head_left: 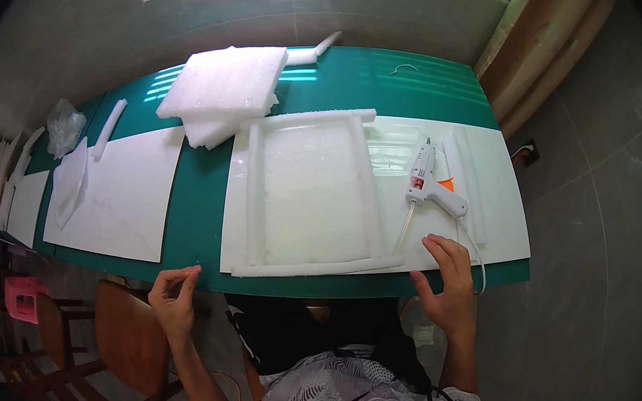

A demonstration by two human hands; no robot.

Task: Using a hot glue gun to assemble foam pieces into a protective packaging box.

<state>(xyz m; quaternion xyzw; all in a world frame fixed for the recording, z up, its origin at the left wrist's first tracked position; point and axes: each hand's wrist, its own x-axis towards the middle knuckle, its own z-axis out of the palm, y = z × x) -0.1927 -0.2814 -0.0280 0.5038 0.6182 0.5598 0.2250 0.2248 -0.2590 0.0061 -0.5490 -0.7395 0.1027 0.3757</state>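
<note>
A shallow white foam tray (377,223) with raised foam strips along its edges lies on a white board (502,191) in front of me. To its right a white glue gun (424,183) with an orange trigger rests on the board, a glue stick in its rear and its cord trailing toward me. My right hand (450,292) hovers just nearer than the glue gun, fingers spread, holding nothing. Off the table's front edge, left of the tray, my left hand (175,301) has thumb and fingertips pinched together; anything between them is too small to see.
Foam slabs (227,81) are stacked behind the tray. A second white board (127,209) lies left on the green table (198,209), with a foam strip (110,129) and a crumpled plastic bag (65,129) near it. Wooden chairs (130,329) stand at the lower left.
</note>
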